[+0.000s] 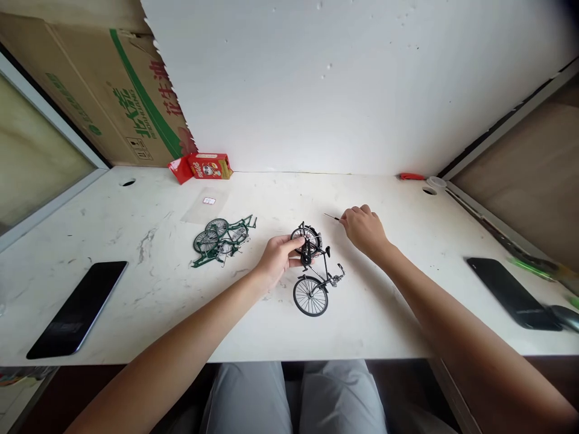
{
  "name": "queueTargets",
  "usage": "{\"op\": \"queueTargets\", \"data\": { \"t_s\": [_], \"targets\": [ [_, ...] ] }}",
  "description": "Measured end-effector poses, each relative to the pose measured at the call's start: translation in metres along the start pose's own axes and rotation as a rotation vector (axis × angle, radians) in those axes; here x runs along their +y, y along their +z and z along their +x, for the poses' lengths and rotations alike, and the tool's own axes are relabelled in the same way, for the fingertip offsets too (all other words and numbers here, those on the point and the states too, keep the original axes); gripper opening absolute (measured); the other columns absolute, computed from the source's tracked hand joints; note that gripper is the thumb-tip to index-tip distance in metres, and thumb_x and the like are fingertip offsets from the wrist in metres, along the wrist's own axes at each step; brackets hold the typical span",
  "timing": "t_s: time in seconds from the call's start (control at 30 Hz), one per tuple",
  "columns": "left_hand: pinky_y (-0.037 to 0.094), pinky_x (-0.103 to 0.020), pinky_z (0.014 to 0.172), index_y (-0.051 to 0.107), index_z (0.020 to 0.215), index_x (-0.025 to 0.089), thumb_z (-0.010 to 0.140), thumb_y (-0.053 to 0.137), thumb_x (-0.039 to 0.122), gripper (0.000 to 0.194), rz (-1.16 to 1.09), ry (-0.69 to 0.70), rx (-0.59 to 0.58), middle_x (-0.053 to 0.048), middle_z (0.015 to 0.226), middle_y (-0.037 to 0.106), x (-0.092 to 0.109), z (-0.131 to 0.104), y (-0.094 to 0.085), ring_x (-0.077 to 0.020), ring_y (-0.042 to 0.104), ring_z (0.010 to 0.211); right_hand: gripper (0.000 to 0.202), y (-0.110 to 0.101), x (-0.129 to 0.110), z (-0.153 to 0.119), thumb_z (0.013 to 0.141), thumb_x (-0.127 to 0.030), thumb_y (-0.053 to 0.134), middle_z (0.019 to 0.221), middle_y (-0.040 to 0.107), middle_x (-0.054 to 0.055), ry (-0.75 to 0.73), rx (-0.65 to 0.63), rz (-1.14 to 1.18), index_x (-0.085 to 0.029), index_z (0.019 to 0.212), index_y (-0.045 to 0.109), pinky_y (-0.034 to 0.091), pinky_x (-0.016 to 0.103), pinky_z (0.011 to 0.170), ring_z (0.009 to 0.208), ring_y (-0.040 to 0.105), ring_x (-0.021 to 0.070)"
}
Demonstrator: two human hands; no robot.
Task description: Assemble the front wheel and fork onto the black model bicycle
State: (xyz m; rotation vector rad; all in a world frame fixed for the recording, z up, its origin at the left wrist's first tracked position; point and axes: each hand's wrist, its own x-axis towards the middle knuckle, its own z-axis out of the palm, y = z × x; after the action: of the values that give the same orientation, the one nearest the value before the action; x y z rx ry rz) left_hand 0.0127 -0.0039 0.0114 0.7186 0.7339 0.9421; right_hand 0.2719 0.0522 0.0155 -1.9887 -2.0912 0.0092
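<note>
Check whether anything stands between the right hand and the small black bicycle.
Nothing visible stands between the right hand and the small black bicycle. The right hand's thin tool points leftward; the left hand holds the bicycle's other side.

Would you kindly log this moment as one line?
left hand: holding black model bicycle | right hand: holding thin tool, apart from bicycle | green bicycle parts: on table, to person's left

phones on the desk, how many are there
2. The left phone lies by the front edge of the desk, left of the forearms; the right phone lies near the far right side. None looks hidden.
</note>
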Motion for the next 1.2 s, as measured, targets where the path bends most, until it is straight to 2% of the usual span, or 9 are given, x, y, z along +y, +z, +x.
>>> {"op": "queueTargets", "data": {
  "t_s": [0.1, 0.17, 0.3, 0.4, 0.5, 0.6, 0.8, 0.97, 1.2],
  "targets": [
    [0.065, -0.034, 0.071, 0.074, 0.092, 0.007, 0.087, 0.073, 0.022, 0.016, -0.013, 0.001, 0.005, -0.018, 0.098, 0.078, 0.000, 0.001, 0.000, -0.0239, 0.077, 0.083, 0.013, -0.005, -0.003, 0.002, 0.101, -0.030, 0.058, 0.096, 0.077, 0.013, 0.004, 0.041, 0.169, -0.020, 0.099, 0.068, 0.058, 0.042, 0.076, 0.091, 0.070, 0.0285],
    [0.064, -0.033, 0.069, 0.074, 0.092, 0.006, 0.089, 0.072, 0.022, 0.016, -0.015, 0.000, 0.001, -0.018, 0.100, 0.078, 0.000, 0.001, 0.000, -0.0233, 0.077, 0.082, 0.016, -0.007, -0.004, -0.002, 0.096, -0.036, 0.067, 0.094, 0.078, 0.009, 0.054, 0.150, 0.454, -0.021, 0.098, 0.070, 0.060, 0.040, 0.074, 0.080, 0.071, 0.0235],
    [0.065, -0.033, 0.073, 0.075, 0.095, 0.006, 0.090, 0.072, 0.021, 0.016, -0.024, 0.001, -0.007, -0.018, 0.102, 0.078, 0.000, 0.000, 0.001, -0.0234, 0.077, 0.084, 0.029, -0.004, -0.006, -0.014, 0.089, -0.049, 0.080, 0.098, 0.081, 0.009, 0.015, 0.279, 0.773, -0.021, 0.096, 0.077, 0.062, 0.043, 0.087, 0.090, 0.077, 0.0256],
    [0.065, -0.035, 0.075, 0.075, 0.096, 0.006, 0.090, 0.073, 0.023, 0.018, -0.021, -0.012, -0.017, -0.018, 0.101, 0.078, -0.002, -0.001, 0.000, -0.0235, 0.077, 0.084, 0.036, -0.001, -0.011, -0.018, 0.084, -0.055, 0.085, 0.098, 0.081, 0.009, 0.019, 0.362, 0.924, -0.021, 0.093, 0.077, 0.064, 0.044, 0.085, 0.091, 0.077, 0.0253],
    [0.066, -0.036, 0.076, 0.076, 0.097, 0.006, 0.090, 0.074, 0.024, 0.019, -0.025, -0.027, -0.023, -0.018, 0.102, 0.078, -0.004, -0.001, -0.001, -0.0241, 0.078, 0.084, 0.035, -0.003, -0.027, -0.023, 0.089, -0.056, 0.080, 0.096, 0.080, 0.007, -0.024, 0.460, 1.074, -0.023, 0.092, 0.068, 0.065, 0.039, 0.073, 0.088, 0.077, 0.0230],
    [0.066, -0.036, 0.075, 0.076, 0.098, 0.006, 0.089, 0.074, 0.023, 0.019, -0.036, -0.024, -0.018, -0.018, 0.102, 0.079, -0.004, 0.000, -0.001, -0.0236, 0.077, 0.084, 0.032, -0.009, -0.052, -0.034, 0.099, -0.054, 0.069, 0.110, 0.081, 0.008, -0.088, 0.411, 1.249, -0.026, 0.097, 0.054, 0.067, 0.038, 0.067, 0.094, 0.081, 0.0234],
    [0.066, -0.037, 0.074, 0.077, 0.100, 0.005, 0.089, 0.073, 0.021, 0.019, -0.064, -0.026, -0.006, -0.020, 0.106, 0.079, -0.004, 0.001, 0.000, -0.0253, 0.076, 0.089, 0.027, -0.011, -0.082, -0.054, 0.104, -0.048, 0.064, 0.100, 0.082, 0.005, -0.150, 0.393, 1.242, -0.028, 0.121, 0.056, 0.071, 0.042, 0.075, 0.095, 0.082, 0.0232],
    [0.066, -0.036, 0.072, 0.076, 0.101, 0.005, 0.090, 0.071, 0.018, 0.018, -0.057, -0.036, 0.006, -0.019, 0.105, 0.079, -0.006, 0.001, 0.001, -0.0251, 0.077, 0.088, 0.024, -0.009, -0.082, -0.058, 0.103, -0.048, 0.065, 0.098, 0.082, 0.007, -0.099, 0.371, 1.260, -0.024, 0.107, 0.068, 0.072, 0.045, 0.080, 0.092, 0.082, 0.0234],
    [0.066, -0.037, 0.076, 0.077, 0.103, 0.005, 0.091, 0.068, 0.016, 0.019, -0.047, -0.024, 0.020, -0.020, 0.107, 0.079, -0.007, 0.002, -0.001, -0.0261, 0.077, 0.092, 0.030, -0.006, -0.083, -0.064, 0.100, -0.054, 0.069, 0.098, 0.083, 0.006, -0.132, 0.272, 1.243, -0.028, 0.102, 0.056, 0.073, 0.046, 0.080, 0.087, 0.083, 0.0241]
  ]
}}
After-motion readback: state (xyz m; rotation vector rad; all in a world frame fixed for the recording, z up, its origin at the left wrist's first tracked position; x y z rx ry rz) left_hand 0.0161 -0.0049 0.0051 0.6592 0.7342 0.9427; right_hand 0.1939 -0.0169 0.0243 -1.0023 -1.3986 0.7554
